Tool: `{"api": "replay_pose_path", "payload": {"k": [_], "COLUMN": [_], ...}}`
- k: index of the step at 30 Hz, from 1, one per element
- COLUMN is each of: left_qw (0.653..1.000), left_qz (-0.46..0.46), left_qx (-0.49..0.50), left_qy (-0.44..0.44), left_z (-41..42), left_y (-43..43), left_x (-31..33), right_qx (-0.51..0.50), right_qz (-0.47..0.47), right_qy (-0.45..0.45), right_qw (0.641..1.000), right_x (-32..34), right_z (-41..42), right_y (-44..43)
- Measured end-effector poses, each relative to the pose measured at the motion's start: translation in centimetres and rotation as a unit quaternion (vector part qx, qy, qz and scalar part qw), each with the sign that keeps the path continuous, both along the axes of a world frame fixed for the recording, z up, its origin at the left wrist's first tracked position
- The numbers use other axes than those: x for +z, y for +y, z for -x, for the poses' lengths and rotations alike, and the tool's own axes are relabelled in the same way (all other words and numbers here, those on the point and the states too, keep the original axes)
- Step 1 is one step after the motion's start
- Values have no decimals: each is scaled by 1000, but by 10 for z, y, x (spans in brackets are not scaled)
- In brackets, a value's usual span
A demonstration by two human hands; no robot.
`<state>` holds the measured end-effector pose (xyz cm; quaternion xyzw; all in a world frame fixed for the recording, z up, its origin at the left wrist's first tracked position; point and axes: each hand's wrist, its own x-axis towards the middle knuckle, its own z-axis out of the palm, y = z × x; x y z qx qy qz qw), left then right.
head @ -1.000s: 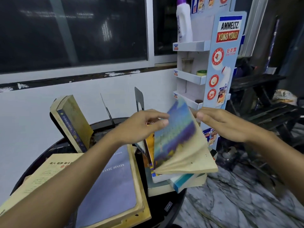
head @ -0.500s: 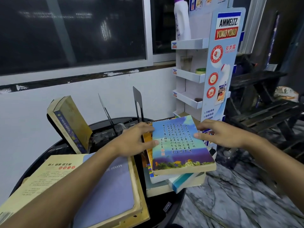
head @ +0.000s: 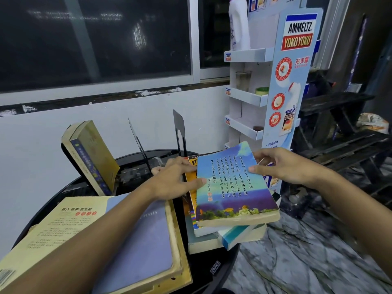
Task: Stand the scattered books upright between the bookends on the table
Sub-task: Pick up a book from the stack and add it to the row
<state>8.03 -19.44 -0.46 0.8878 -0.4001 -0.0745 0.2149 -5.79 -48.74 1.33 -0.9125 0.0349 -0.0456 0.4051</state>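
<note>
A blue book with Chinese writing (head: 231, 183) lies flat on top of a stack of books (head: 224, 234) at the right edge of the round black table (head: 220, 270). My left hand (head: 176, 179) grips its left edge, thumb on the cover. My right hand (head: 282, 164) holds its far right corner. Two black metal bookends (head: 179, 128) stand at the back of the table, with a gap between them. A thick yellowed book (head: 91, 155) leans upright to the left of them. A purple book (head: 144, 247) and a yellow book (head: 59, 225) lie flat at the near left.
A white and blue cardboard display rack (head: 273, 85) stands right behind the table, with a white bottle (head: 239, 24) on its top shelf. A white wall and dark window run along the back. Dark wooden benches (head: 343, 132) fill the right side over a marble floor (head: 307, 262).
The blue book was tilted up on edge a second ago; now it lies flat on the stack with its back cover up, and both hands have settled on its edges.
</note>
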Motion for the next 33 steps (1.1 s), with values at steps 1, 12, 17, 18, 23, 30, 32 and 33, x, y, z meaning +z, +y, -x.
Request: {"api": "replay_pose_path", "payload": {"k": [1,12,17,18,23,30,32,33], "left_qw": [1000,960,936,933,930,928,930,932], "left_qz": [3,257,348,357,368,372,367,363], "left_qx": [2,-5,3,-3,-3,-23,-22,-22], "left_qy": [7,110,53,35,-5,7,13,8], "left_z": [0,10,7,7,4,5,5,5], "left_y": [0,3,10,11,16,17,16,16], "left_x": [-1,19,45,49,57,48,47,47], "right_qx": [2,23,3,3,7,-18,-41,-62], "right_qz": [-22,-138,-100,-100,-106,-56,-44,-21], "right_qy": [-7,-106,-203,-219,-283,-294,-300,-312], "right_qw": [1000,985,974,971,953,954,952,948], "right_x": [2,36,49,50,50,42,38,37], "right_z": [1,8,4,2,-7,-18,-22,-24], "right_y": [2,22,30,32,42,41,40,41]}}
